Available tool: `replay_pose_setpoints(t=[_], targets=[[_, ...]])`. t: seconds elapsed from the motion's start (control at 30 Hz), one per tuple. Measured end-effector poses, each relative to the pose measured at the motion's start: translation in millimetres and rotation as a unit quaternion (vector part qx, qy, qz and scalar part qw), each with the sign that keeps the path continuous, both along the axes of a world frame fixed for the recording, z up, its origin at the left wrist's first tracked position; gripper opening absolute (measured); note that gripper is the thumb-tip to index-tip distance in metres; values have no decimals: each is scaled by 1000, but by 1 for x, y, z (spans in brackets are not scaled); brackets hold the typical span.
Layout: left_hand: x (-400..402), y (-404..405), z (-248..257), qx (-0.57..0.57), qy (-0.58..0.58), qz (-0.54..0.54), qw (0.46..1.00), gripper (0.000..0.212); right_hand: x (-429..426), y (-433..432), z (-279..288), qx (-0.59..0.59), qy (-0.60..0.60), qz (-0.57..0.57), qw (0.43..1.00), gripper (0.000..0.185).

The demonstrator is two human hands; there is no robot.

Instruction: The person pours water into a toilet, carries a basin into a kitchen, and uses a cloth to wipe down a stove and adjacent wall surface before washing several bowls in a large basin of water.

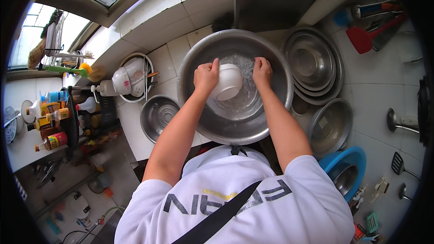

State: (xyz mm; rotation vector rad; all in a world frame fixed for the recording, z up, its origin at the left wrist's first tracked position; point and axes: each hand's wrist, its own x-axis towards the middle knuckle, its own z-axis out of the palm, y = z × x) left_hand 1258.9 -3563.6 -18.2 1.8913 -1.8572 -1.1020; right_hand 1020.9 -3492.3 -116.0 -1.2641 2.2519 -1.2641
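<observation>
A large stainless-steel basin point(234, 131) with water in its bottom stands before me. My left hand point(206, 78) grips a white bowl point(231, 80) by its side, inside the basin. The bowl is tilted, its base facing partly towards me. My right hand point(262, 73) is apart from the bowl, over the basin's right side, with its fingers curled. Whether anything sits inside those fingers is hidden. Ripples and splashes show in the water point(245, 66) between my hands.
Left of the basin are a small metal bowl point(160, 117) and a container of flowered bowls point(137, 74) with chopsticks. Nested metal basins point(310, 62), another metal basin point(330, 125) and a blue basin point(361, 162) stand right. Bottles point(56, 140) crowd the far left.
</observation>
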Motion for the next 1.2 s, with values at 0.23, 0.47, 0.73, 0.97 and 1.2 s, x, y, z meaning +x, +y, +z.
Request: replay_pose_setpoints(t=[0.23,0.47,0.73,0.97,1.2], targets=[[4,-2,1,-31,-63,120,990,50,79,-20,43,-30,-534,8,845,39],[11,-1,-22,-127,147,39,980,48,115,-41,128,-116,49,220,967,29],[-9,1,7,177,629,274,705,41,88,-5,114,-126,-800,-103,578,62],[22,-41,-16,43,281,-5,959,72,15,-30,20,44,-376,86,922,48],[6,0,-5,-56,10,20,998,72,25,-17,20,68,-111,-91,987,33]])
